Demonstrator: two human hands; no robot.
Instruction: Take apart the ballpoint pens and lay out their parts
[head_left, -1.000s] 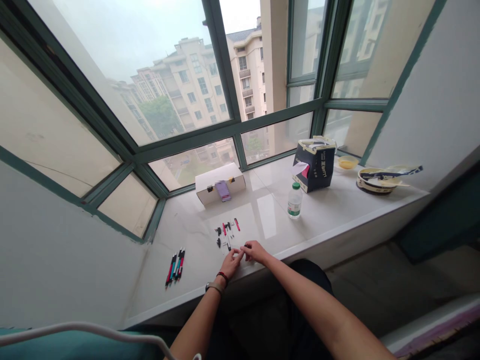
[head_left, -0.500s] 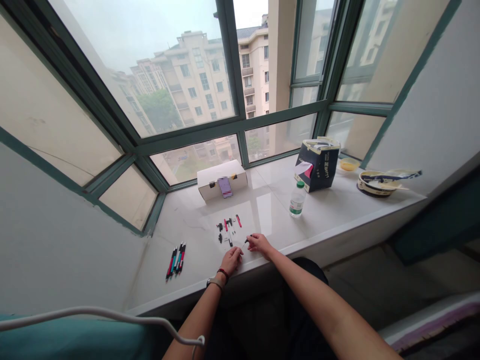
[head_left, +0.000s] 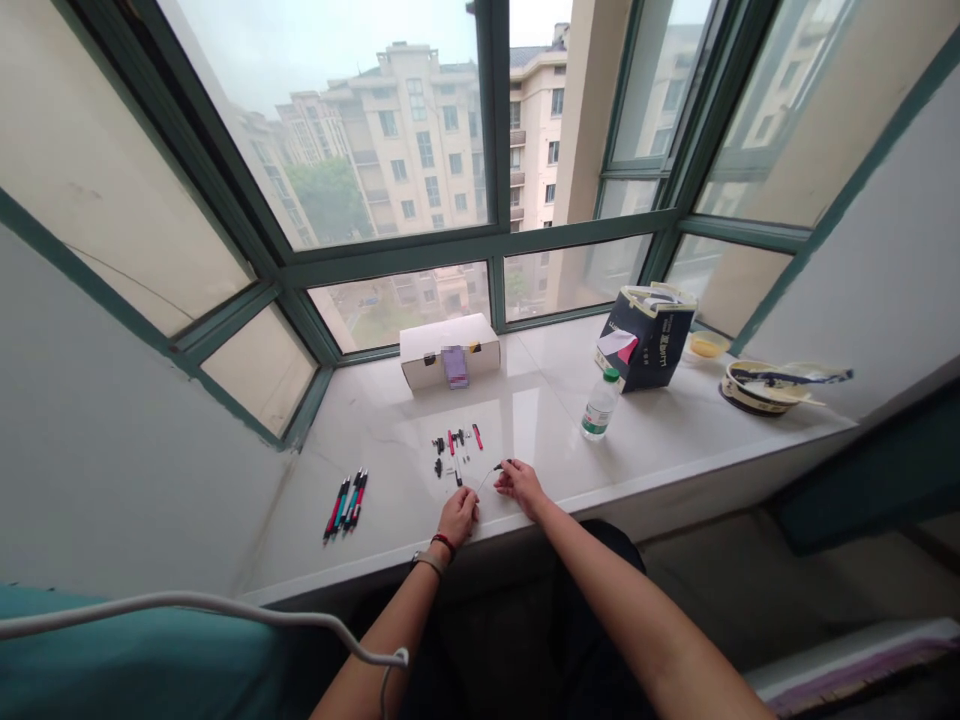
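At the front of the white sill, my right hand point(head_left: 520, 486) is closed on a small black pen part point(head_left: 502, 465). A thin pale rod point(head_left: 486, 479) slants from that part down toward my left hand point(head_left: 458, 516). The fingers of my left hand are pinched together near the rod's lower end; whether they grip it is too small to tell. Just beyond the hands lie loose pen parts: a red barrel point(head_left: 478, 436), another red barrel point(head_left: 451, 443), a black clip-like piece point(head_left: 438, 467) and several tiny pieces. A black-tipped piece point(head_left: 459, 478) lies close to my left hand.
Several assembled pens point(head_left: 346, 507) lie side by side at left. A white box point(head_left: 450, 352) with a purple packet point(head_left: 455, 367) stands by the window. To the right are a water bottle point(head_left: 599, 408), a dark paper bag point(head_left: 646, 338) and a bowl point(head_left: 761, 388). A white cable point(head_left: 225, 604) crosses the lower left.
The camera view has shifted slightly. My right hand has turned a little and the thin rod between the hands shows more clearly. The loose parts and pens stay in place.
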